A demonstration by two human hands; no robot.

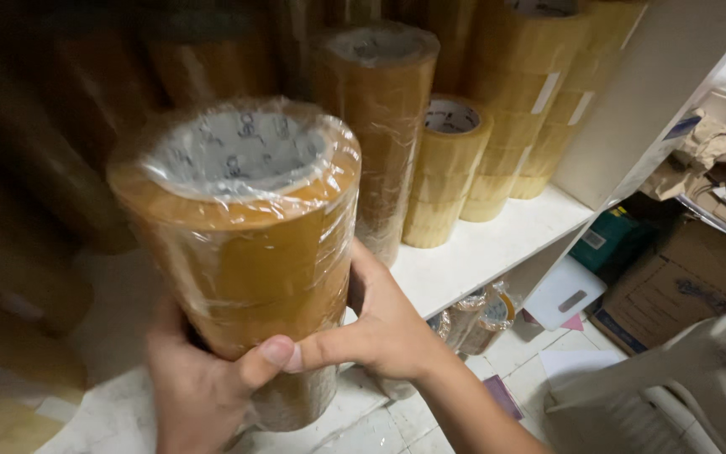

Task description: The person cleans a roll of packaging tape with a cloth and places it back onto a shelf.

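Shrink-wrapped brown tape rolls (245,252), probably heavy, stiff and slick in their film, stand at the shelf (497,244) front edge, left hand (191,387) and right hand (384,324) closed around the stack's lower half.

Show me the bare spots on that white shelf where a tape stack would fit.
Bare white shelf lies in front of the short tape stacks, out to its front edge. The back is crowded with tall stacks. Both hands, left hand and right hand, hold the wrapped stack.

Pretty cramped storeroom: white shelf (497,244) with a white side panel (657,92), pale tiled floor (548,378), cardboard box (691,282) and a white plastic chair (674,387) lower right.
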